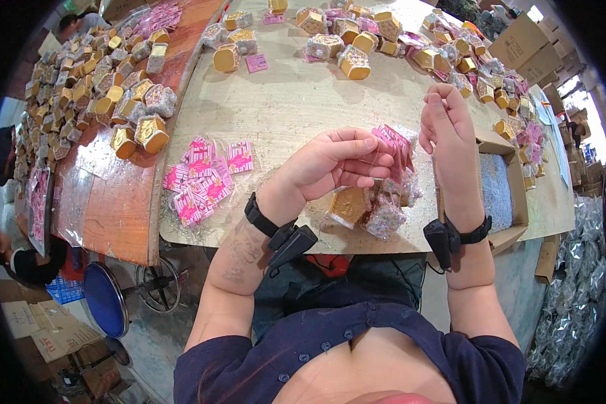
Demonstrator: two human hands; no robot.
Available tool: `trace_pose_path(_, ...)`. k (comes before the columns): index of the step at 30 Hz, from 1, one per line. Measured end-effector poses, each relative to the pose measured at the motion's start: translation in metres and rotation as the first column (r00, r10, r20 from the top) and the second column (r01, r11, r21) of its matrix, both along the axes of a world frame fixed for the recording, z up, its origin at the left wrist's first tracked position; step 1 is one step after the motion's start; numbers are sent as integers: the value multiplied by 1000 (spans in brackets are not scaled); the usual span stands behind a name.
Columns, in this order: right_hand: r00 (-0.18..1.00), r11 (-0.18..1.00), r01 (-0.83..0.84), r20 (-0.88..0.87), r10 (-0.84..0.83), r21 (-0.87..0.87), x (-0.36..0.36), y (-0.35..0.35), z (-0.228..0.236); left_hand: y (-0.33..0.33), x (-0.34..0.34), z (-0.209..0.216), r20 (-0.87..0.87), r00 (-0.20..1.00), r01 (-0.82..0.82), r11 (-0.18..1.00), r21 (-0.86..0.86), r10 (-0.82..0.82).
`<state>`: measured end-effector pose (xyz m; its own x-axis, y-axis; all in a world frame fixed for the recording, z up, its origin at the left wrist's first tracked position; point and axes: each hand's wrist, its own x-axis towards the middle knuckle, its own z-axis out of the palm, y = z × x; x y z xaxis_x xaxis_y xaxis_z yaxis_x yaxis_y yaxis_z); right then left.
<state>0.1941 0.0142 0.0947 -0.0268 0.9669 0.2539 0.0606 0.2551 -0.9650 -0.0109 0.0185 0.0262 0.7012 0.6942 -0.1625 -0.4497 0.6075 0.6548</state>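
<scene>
My left hand [347, 161] is closed, thumb and fingertips pinched at the edge of some pink printed cards [396, 147] held above the table. My right hand [448, 124] is raised a little to the right, its fingers curled in against the thumb; whatever it may grip is too thin or hidden to make out. Below the cards sit a gold-topped ornament [349, 205] and glittery, clear-wrapped pieces [386, 217], partly covered by my left hand. Left of my left hand lies a loose pile of pink-and-white cards [205, 182].
An open cardboard box [518, 195] of fine pale strands [495, 185] stands at the right. Many gold ornaments [353, 62] with pink cards line the table's far side. More crowd the reddish wooden table [124, 219] at left. A blue round stool [106, 299] stands below it.
</scene>
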Motion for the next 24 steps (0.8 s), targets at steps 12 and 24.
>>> trace_pose_path(12, 991, 1000, 16, -134, -20, -24, 1, 4, -4, 0, 0, -2, 31, 1000, 5, 1000, -2, -5)
trace_pose_path(24, 999, 998, 29, 21, -28, -60, 2, 1, -9, -2, 3, -4, 65, 996, 43, 988, 149, -53)
